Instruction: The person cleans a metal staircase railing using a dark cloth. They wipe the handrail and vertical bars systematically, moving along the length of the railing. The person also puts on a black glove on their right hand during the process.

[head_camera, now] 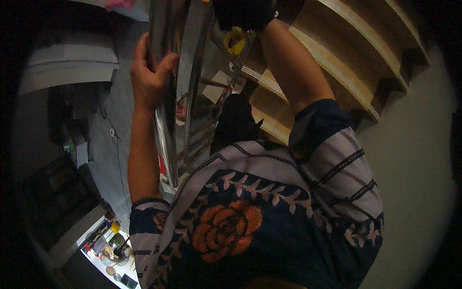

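Note:
My left hand (pixel 152 74) is wrapped around a shiny metal stair handrail (pixel 166 144), with the thumb on the near side. My right arm reaches up to the top of the view. Its hand ends in a dark black shape (pixel 245 13), either a glove or a black cloth; the fingers cannot be made out. Just below this shape shows a yellow object (pixel 234 40), too blurred to name. Beside the rail run thinner metal balusters (pixel 195 83).
Curved tan stair steps (pixel 328 68) with pale striped nosings fill the upper right, beside a plain wall (pixel 408 173). Left of the rail, a grey floor (pixel 104 144) with a cable lies lower down. A brightly lit white table (pixel 104 269) holds several small items.

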A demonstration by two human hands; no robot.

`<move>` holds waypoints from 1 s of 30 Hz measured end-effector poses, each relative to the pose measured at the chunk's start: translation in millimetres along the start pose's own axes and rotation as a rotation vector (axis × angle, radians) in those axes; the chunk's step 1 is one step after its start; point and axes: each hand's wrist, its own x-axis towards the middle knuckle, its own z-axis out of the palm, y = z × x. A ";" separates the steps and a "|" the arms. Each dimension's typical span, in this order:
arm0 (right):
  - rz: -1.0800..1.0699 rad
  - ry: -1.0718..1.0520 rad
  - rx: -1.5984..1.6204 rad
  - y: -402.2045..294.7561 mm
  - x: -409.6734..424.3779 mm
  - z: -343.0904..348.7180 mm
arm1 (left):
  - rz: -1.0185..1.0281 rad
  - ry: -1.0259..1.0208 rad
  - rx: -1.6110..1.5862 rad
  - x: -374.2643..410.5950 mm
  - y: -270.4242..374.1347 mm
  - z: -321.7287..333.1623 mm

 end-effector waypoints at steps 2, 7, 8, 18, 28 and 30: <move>0.000 0.005 0.011 -1.3 1.3 3.1 | -0.049 -0.031 -0.028 -3.5 1.4 -1.8; 0.005 0.004 0.007 0.9 8.6 12.1 | -0.073 -0.031 -0.059 -2.3 13.9 0.2; 0.008 0.006 0.013 1.5 9.8 12.5 | -0.090 -0.023 -0.070 -4.6 8.7 -1.4; 0.027 0.238 0.124 8.0 1.6 3.0 | -0.004 -0.047 0.081 -3.4 16.7 3.6; 0.055 0.166 0.193 2.2 5.2 -15.3 | -0.108 -0.086 0.034 -1.9 22.2 -3.1; 0.050 0.139 0.196 2.4 6.9 -17.0 | -0.128 -0.079 0.134 -9.3 8.2 -3.9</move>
